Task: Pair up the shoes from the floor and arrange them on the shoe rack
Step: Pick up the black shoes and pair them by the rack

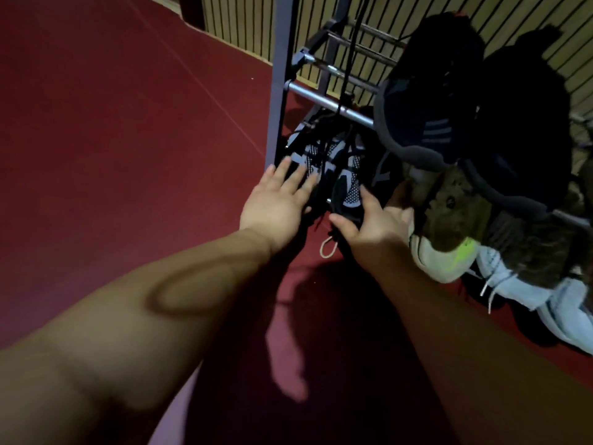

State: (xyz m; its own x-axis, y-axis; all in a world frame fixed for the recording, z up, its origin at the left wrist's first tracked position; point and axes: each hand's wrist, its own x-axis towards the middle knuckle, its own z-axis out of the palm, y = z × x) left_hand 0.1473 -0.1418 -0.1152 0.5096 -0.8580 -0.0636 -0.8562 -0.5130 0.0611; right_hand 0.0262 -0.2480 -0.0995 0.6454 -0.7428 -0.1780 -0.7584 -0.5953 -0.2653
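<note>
A pair of black and grey mesh trainers (333, 168) lies on the lowest level of the metal shoe rack (324, 104), at its left end. My left hand (279, 200) rests flat, fingers spread, against the left trainer's side. My right hand (369, 220) grips the heel of the right trainer (348, 187). A dark navy striped shoe (430, 117) and a second dark shoe (526, 130) sit on the bar above. A brown shoe with a white and lime sole (449, 226) is just right of my right hand.
A pale blue trainer (545, 300) with white laces lies on the red carpet (112, 123) at the right. The rack's left post (282, 75) stands upright against a slatted wall (244, 24). A looped cord (327, 247) hangs below the trainers.
</note>
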